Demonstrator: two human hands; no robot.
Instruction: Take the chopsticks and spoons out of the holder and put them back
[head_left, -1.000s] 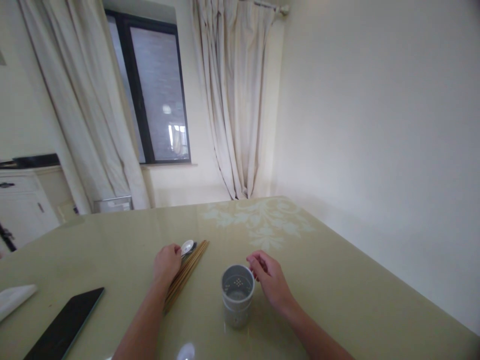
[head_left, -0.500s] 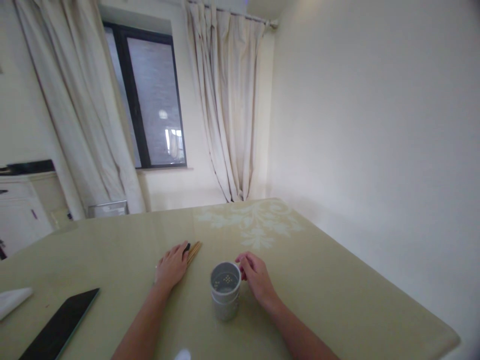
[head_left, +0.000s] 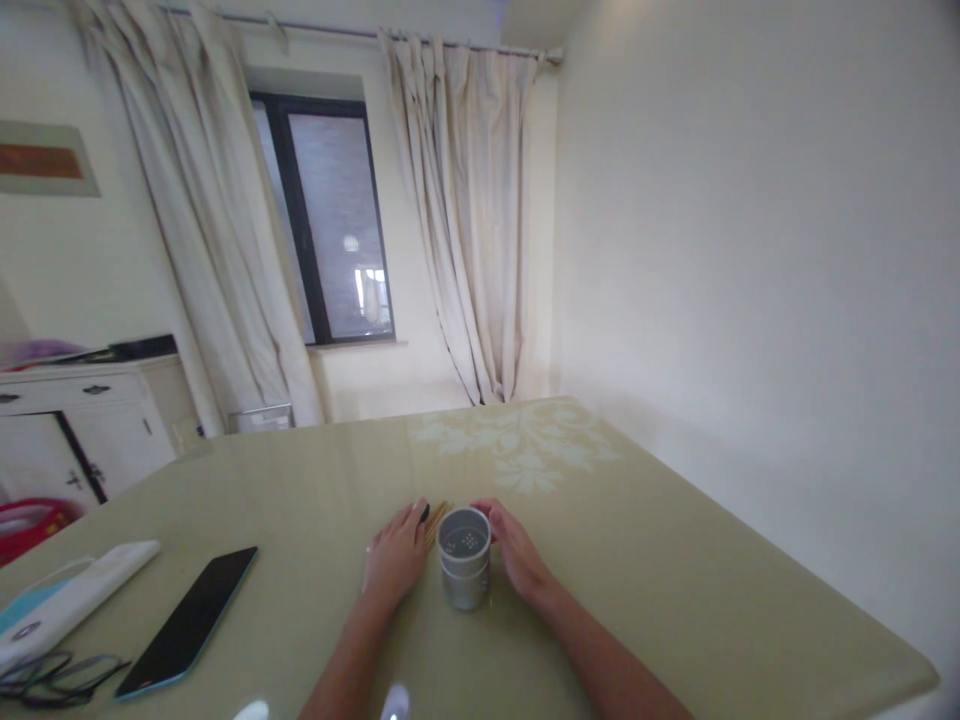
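Note:
A grey cylindrical utensil holder (head_left: pixel 465 590) with small holes in its base stands upright on the table, between my hands. My right hand (head_left: pixel 519 552) is curled against its right side, the fingertips partly hidden behind the rim. To the left, my left hand (head_left: pixel 396 550) is closed over a bundle of thin wooden chopsticks (head_left: pixel 436 522), palm down and low over the tabletop. Their light ends stick out past my thumb, close to the holder. A small black piece (head_left: pixel 425 512) shows at my left fingertips; I cannot make out what it is.
On the left lie a black-screened phone or tablet (head_left: pixel 191 625), eyeglasses (head_left: pixel 64 678) and a long white object (head_left: pixel 90 598). Beyond are a white cabinet (head_left: pixel 112 405) and a red container (head_left: pixel 34 525). A wall (head_left: pixel 750 300) runs along the table's (head_left: pixel 675 600) right side.
My view has swung left, showing more of the cabinet and left-hand items. My left hand has moved right with the chopsticks, nearer the holder. The holder has shifted slightly left, with my right hand against it.

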